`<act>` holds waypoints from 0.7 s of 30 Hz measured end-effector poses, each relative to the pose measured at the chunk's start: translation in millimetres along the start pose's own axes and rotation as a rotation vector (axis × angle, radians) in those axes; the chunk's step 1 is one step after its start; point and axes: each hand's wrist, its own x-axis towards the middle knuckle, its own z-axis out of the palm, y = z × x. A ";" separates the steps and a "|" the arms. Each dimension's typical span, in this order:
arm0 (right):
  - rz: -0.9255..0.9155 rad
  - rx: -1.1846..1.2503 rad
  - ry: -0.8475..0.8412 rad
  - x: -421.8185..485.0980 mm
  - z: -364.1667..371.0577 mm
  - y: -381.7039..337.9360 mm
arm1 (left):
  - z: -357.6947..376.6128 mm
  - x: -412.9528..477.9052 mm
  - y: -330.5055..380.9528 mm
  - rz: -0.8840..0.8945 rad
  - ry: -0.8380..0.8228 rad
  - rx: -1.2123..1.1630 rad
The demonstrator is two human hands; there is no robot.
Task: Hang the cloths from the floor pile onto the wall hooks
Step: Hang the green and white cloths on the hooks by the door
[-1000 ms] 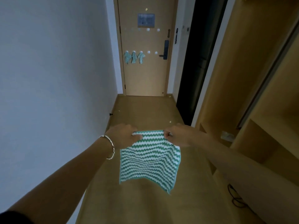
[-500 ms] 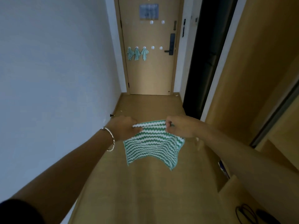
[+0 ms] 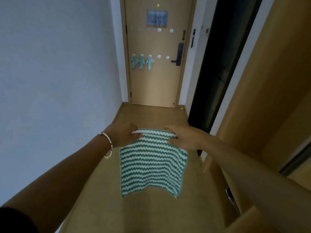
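Item: one square cloth, nubby weave, green-and-white zigzag stripes, green hem. I log it hanging flat above the wooden floor. Its top corners are pinched by the fingers of the left hand and right hand. Three matching cloths hang bunched on the far door.

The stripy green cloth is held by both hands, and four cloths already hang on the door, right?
Not quite. The head view shows three hanging cloths on the door, not four. The left hand and right hand do hold the stripy green cloth by its top edge.
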 end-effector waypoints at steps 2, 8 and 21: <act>0.016 -0.004 -0.015 16.2 -10.4 11.6 | -1.5 27.3 -2.7 0.051 -0.008 0.022; 0.134 -0.100 -0.023 91.7 -73.1 22.6 | -28.0 125.2 -40.2 0.159 -0.033 -0.038; 0.252 -0.224 0.032 255.4 -111.6 53.4 | -37.3 262.0 -134.2 0.250 0.010 -0.138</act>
